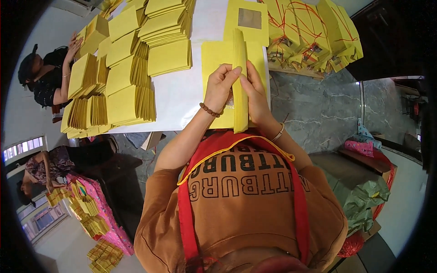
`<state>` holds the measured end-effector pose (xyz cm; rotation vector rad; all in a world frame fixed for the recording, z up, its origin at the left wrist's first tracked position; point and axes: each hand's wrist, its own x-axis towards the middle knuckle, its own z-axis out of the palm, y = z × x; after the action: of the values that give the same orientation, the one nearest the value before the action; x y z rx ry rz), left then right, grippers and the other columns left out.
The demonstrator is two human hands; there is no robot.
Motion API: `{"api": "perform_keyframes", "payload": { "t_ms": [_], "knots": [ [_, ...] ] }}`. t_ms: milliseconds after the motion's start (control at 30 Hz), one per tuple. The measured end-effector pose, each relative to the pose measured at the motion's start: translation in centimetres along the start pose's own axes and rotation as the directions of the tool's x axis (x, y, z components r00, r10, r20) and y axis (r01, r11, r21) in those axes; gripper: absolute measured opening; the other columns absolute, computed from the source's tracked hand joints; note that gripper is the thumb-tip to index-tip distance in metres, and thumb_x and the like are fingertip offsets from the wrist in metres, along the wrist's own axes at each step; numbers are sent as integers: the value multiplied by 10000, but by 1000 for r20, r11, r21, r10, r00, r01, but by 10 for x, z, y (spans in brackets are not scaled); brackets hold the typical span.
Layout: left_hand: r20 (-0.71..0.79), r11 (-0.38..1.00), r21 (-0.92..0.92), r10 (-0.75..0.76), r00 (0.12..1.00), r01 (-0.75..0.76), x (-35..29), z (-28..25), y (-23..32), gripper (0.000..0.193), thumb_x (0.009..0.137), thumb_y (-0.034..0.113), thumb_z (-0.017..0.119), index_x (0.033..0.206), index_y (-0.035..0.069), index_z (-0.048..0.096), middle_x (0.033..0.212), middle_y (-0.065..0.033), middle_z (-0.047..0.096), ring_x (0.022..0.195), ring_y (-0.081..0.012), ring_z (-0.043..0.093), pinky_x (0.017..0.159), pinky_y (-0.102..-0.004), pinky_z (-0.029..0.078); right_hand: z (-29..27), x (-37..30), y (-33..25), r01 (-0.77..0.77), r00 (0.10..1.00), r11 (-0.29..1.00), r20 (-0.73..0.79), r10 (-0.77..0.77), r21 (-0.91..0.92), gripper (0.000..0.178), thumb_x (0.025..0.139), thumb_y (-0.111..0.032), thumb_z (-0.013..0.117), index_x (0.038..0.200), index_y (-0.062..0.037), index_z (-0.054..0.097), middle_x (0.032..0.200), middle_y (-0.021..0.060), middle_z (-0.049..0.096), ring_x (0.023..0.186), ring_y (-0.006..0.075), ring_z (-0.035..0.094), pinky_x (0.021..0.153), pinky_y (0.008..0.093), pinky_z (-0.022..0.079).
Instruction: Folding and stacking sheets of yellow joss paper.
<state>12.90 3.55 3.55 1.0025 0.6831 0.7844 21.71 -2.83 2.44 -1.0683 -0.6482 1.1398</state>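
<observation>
A folded yellow paper piece (pixel 240 104), long and narrow as seen from above, stands between my hands at the table's near edge. My left hand (pixel 220 87) presses against its left side, thumb on the top edge. From the right, my right hand (pixel 256 91) grips the same piece, with its thumb near the left one and its fingers along the side. Beneath them lies a flat yellow paper sheet (pixel 210 53), partly hidden by my hands. Beyond it is another yellow sheet with a square window (pixel 250 18).
Stacks of folded yellow paper (pixel 169 57) fill the left of the white-covered table (pixel 175 98). Yellow bags with red cords (pixel 314 48) are piled at the right. A co-worker (pixel 50 75) handles stacks at far left; another person (pixel 48 170) is beside a pink-covered table (pixel 102 211).
</observation>
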Motion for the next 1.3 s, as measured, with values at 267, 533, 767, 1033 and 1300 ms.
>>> {"api": "perform_keyframes", "payload": {
  "t_ms": [267,533,767,1033,1300],
  "knots": [
    [65,995,-81,-59,996,64,0,-4,1,233,859,177,585,1024,21,534,771,18,557,625,-16,474,538,-155,377,-6,-8,-1,50,993,999,110,-49,-1,577,936,-251,361,1390,2,110,1419,124,205,1315,181,163,1052,280,157],
    [62,998,-45,-33,998,36,0,-12,-10,194,867,181,575,985,30,546,751,37,537,624,-16,448,543,-154,365,-10,-14,-14,6,978,991,205,-33,130,688,859,-171,474,1399,-19,76,1362,103,274,1255,162,258,1019,277,226],
    [-155,985,27,175,972,-173,5,-5,-14,121,893,150,521,957,51,496,726,19,531,578,-31,433,509,-175,369,-4,-13,-17,12,977,996,211,-30,85,759,795,-69,519,1400,-30,63,1335,101,295,1205,169,329,982,278,293],
    [-29,965,163,213,977,-206,-4,1,-7,319,849,82,538,1157,55,460,759,0,499,662,-55,437,577,-193,363,-4,-12,-8,18,980,991,196,-45,135,803,809,-76,546,1400,-26,5,1348,116,267,1219,176,319,979,278,309],
    [0,914,327,254,967,-241,4,-1,-11,300,763,217,671,984,40,572,633,59,394,558,-37,321,477,-198,267,-8,-10,0,104,966,994,240,-96,-19,899,758,-110,633,1387,13,3,1345,130,264,1221,181,321,981,291,315]
  ]
}}
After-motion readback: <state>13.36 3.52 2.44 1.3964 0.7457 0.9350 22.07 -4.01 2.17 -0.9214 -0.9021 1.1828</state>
